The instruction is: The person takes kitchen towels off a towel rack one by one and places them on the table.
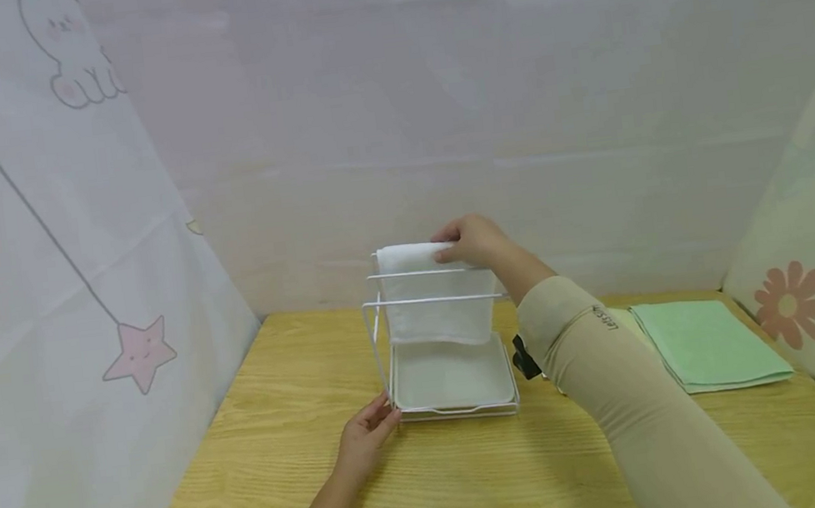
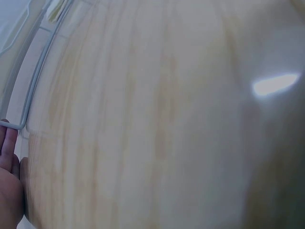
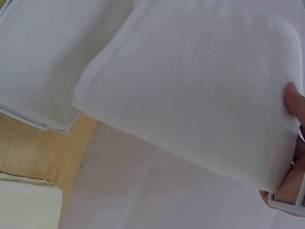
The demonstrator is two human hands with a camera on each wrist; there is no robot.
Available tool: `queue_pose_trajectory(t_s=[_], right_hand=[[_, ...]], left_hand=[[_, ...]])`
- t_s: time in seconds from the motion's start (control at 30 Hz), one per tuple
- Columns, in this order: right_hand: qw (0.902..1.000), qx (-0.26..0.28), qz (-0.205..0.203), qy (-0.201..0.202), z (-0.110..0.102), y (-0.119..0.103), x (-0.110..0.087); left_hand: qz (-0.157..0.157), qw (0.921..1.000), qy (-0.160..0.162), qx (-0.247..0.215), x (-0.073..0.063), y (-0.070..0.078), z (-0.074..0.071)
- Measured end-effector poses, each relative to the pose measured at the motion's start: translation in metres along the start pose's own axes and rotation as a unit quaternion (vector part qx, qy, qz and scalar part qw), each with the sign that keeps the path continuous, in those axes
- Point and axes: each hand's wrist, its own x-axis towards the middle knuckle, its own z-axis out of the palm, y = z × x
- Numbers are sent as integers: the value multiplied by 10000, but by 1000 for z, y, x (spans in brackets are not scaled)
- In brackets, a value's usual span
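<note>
On the wooden table stands a white wire rack (image 1: 431, 300) with several horizontal bars and a pale tray (image 1: 452, 376) in its base. A folded white towel (image 1: 446, 325) hangs over the rearmost bar, above the tray. My right hand (image 1: 480, 241) pinches the towel's top right edge, thumb in front; the right wrist view shows the thumb on the towel (image 3: 190, 86) and the other fingers behind. At the rack's lower front left corner, my left hand (image 1: 359, 440) grips the frame between thumb and fingers. In the left wrist view only part of that hand (image 2: 8, 193) shows.
To the right lies a folded green cloth (image 1: 712, 341), with a pale yellow cloth (image 1: 630, 321) beside it, partly hidden by my right sleeve. Behind the table (image 1: 277, 436) hangs a pale fabric backdrop (image 1: 390, 105), with printed side panels left and right.
</note>
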Motion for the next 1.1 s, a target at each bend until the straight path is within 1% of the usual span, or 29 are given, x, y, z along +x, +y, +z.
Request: queue_pose_trajectory(t_s=[0.13,0.27,0.37,0.5,0.7,0.83,0.97,1.1], right_hand=[[9998,121,131,117,0,0,0],[9992,258,230,223,-1,0,1],[9985,369,204,349,-3,1,0],[9975,479,86,514,-10,0,-1],[9960,486,-156,729,-30,-9,-4],[9956,460,-227,786,-46,-17,-9],[9954,420,-267,818,-59,-26,-16],[9950,333,-338,878,-71,-37,-22]], left_hand=[[-33,10000,3,55,0,0,0],[8,9999,48,119,1,2,0],[-50,9999,80,93,1,3,1],[-27,9999,29,120,1,2,0],[-41,9999,20,150,2,1,-2],[-38,9998,28,172,3,0,-3],[-106,9998,21,156,4,1,-3],[-66,9999,21,122,5,0,-3]])
